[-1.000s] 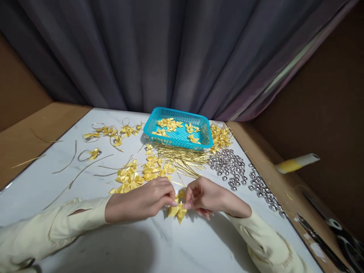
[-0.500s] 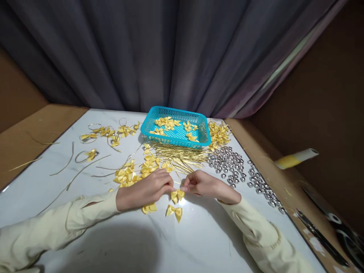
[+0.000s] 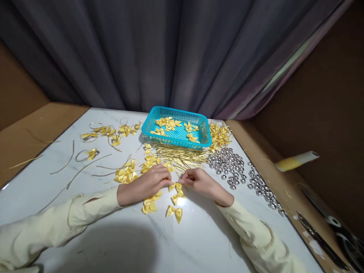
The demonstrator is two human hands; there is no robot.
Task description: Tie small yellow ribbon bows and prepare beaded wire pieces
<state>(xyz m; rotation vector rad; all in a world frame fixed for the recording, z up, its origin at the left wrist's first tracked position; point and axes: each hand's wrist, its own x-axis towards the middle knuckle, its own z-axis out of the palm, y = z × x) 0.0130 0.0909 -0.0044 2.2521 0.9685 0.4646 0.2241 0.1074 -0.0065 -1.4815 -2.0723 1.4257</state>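
My left hand [image 3: 156,179] is closed, its thumb and fingertips pinching the left side of a small yellow satin ribbon bow [image 3: 176,186]. At the bow's right side, my right hand [image 3: 198,182] is closed with its fingertips together on the edge. Just below the hands lies a second bow [image 3: 178,198], and nearer to me a third bow [image 3: 174,213] rests flat on the white tabletop [image 3: 199,242]. More yellow bows [image 3: 126,172] are piled to the left and partly hidden behind my left hand and forearm.
A turquoise basket [image 3: 176,142] holds several bows at the back. Gold twist ties [image 3: 182,155] lie before it. Silver beads [image 3: 227,161] spread rightward. Bows on looped ties [image 3: 106,131] sit back left. Tweezers [image 3: 321,239], scissors [image 3: 338,223] and a yellow-white tube [image 3: 297,160] are at right.
Both hands have shifted slightly away from me, off the bow they were on and onto another just beyond it. The earlier bow now lies below the fingers.
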